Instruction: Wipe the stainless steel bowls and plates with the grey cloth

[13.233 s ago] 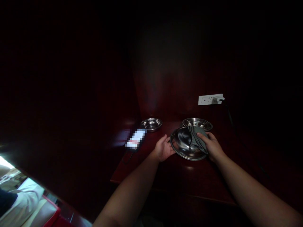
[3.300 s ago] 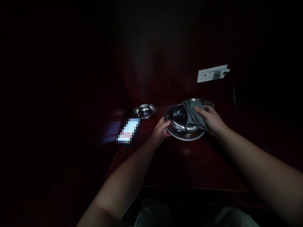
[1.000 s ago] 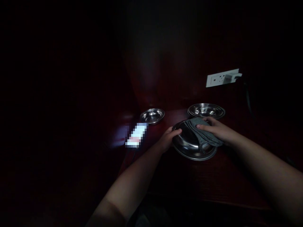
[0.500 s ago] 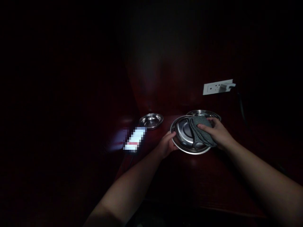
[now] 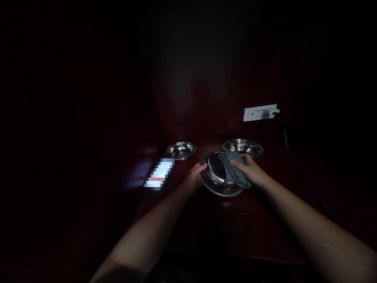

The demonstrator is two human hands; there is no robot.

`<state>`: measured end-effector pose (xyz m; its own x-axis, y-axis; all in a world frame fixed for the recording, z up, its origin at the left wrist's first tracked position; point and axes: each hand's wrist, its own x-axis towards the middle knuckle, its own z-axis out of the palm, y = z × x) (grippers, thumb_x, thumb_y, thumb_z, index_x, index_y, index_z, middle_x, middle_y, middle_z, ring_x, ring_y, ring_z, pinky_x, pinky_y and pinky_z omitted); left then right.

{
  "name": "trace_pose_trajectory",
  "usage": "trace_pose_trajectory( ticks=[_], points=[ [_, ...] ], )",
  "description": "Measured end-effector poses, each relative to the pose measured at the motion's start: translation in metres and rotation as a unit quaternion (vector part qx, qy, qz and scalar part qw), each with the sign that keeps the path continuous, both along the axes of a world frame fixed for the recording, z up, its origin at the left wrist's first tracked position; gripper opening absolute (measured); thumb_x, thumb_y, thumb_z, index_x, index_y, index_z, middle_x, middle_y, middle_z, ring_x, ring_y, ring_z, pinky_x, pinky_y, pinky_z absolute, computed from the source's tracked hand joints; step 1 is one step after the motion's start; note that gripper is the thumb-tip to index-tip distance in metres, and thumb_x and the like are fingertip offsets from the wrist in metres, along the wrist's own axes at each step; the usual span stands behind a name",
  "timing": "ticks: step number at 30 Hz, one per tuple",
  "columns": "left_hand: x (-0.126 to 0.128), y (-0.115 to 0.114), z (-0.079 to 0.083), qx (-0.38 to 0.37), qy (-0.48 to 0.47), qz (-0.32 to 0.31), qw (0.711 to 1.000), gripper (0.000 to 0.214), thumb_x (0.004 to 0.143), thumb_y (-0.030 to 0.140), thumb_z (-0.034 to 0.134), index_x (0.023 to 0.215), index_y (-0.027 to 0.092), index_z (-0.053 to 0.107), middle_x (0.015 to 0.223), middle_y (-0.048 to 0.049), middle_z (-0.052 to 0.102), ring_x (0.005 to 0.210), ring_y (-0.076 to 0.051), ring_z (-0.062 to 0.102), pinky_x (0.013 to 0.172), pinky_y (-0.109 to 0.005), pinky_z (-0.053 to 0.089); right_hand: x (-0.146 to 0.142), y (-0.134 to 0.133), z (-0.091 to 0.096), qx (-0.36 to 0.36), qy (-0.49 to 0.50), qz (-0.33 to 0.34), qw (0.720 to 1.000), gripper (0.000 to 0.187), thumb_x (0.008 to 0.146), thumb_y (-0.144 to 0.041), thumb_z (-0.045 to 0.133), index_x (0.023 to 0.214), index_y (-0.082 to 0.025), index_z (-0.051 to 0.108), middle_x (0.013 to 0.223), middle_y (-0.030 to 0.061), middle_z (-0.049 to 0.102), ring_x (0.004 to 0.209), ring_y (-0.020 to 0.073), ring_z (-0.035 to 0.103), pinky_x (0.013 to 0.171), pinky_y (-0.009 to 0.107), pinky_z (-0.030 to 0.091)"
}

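A shiny steel bowl (image 5: 212,177) is held up over the dark red table, its underside seemingly toward me. My left hand (image 5: 194,179) grips its left rim, thumb on the near face and fingers behind. On its right side lies a folded grey cloth (image 5: 237,173) with a dark patterned edge. My right hand (image 5: 250,171) is closed on this cloth and presses it against the bowl; part of the bowl's right rim is covered. Just behind are more steel bowls (image 5: 243,146), apparently stacked.
Another steel bowl (image 5: 181,151) stands at the back left of the table (image 5: 235,232). A lit phone (image 5: 159,174), its screen blurred out, is near the left edge. A wall socket (image 5: 260,113) holds a white plug with a dark cable (image 5: 285,135). The surroundings are very dark.
The whole view has shifted, so most things appear further left. The held bowl sits slightly lower, showing more of the bowls behind it. Both hands keep their grips.
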<state>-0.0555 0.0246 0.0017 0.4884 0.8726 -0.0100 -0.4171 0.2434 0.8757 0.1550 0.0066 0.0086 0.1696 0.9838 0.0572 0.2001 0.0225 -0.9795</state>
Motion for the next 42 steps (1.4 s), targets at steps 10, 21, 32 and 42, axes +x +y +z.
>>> trace_pose_trajectory(
  ticks=[10, 21, 32, 42],
  points=[
    [-0.002, 0.008, -0.005, -0.025, 0.01, -0.009, 1.0, 0.031, 0.074, 0.035, 0.057, 0.095, 0.013, 0.061, 0.083, -0.0084, 0.068, 0.072, -0.019, 0.064, 0.067, -0.03, 0.047, 0.0, -0.001, 0.001, 0.002, -0.036, 0.016, 0.999, 0.054, 0.061, -0.054, 0.066, 0.098, -0.022, 0.044, 0.094, 0.005, 0.061, 0.081, 0.0205, 0.061, 0.069, 0.033, 0.051],
    [0.003, 0.004, 0.001, -0.073, -0.009, 0.008, 0.997, 0.024, 0.074, 0.031, 0.057, 0.087, 0.011, 0.064, 0.079, -0.008, 0.069, 0.079, -0.019, 0.065, 0.081, -0.031, 0.045, 0.0, 0.001, -0.002, 0.007, -0.038, 0.029, 0.999, 0.054, 0.061, -0.055, 0.065, 0.1, -0.023, 0.045, 0.095, 0.0053, 0.062, 0.079, 0.0209, 0.061, 0.066, 0.034, 0.05],
    [0.007, 0.015, -0.011, -0.04, -0.023, 0.12, 0.992, 0.024, 0.069, 0.031, 0.062, 0.083, 0.012, 0.065, 0.075, -0.0053, 0.068, 0.076, -0.018, 0.063, 0.081, -0.032, 0.045, -0.003, 0.004, -0.004, 0.016, -0.072, -0.031, 0.997, 0.048, 0.059, -0.055, 0.066, 0.089, -0.023, 0.046, 0.088, 0.005, 0.063, 0.075, 0.021, 0.06, 0.067, 0.036, 0.049],
    [0.008, 0.019, -0.016, -0.055, -0.028, 0.163, 0.985, 0.021, 0.069, 0.032, 0.062, 0.079, 0.012, 0.064, 0.07, -0.0037, 0.067, 0.069, -0.015, 0.061, 0.076, -0.03, 0.045, -0.012, -0.002, 0.0, 0.037, -0.041, -0.005, 0.998, 0.039, 0.07, -0.055, 0.056, 0.092, -0.024, 0.051, 0.093, 0.0031, 0.064, 0.082, 0.0206, 0.061, 0.074, 0.034, 0.048]
  ],
)
